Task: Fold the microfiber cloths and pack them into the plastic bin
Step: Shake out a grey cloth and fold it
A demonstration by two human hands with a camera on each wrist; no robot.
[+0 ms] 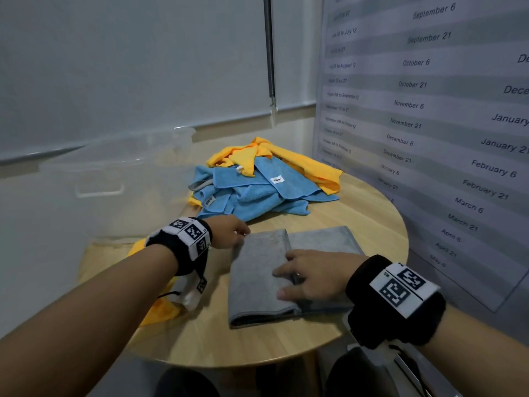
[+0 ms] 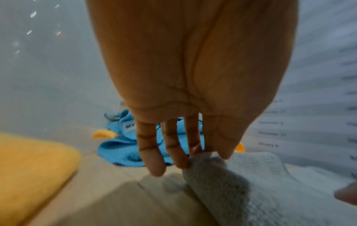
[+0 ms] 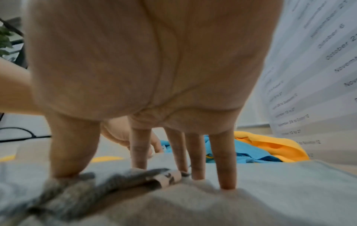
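Observation:
A grey microfiber cloth (image 1: 257,279) lies partly folded on the round wooden table (image 1: 286,345), its left half doubled over. My left hand (image 1: 243,232) is at the flap's far left corner; in the left wrist view thumb and forefinger of that hand (image 2: 210,152) pinch the raised corner of the grey cloth (image 2: 260,183). My right hand (image 1: 286,282) lies on the cloth's middle, and its straight, spread fingers (image 3: 224,168) press the grey cloth (image 3: 270,191) down beside a small label. The clear plastic bin (image 1: 114,173) stands at the back left.
A heap of blue cloths (image 1: 257,193) and yellow cloths (image 1: 303,161) sits behind the grey one. Another yellow cloth (image 1: 160,308) lies under my left forearm. A wall poster with dates (image 1: 429,110) borders the table on the right.

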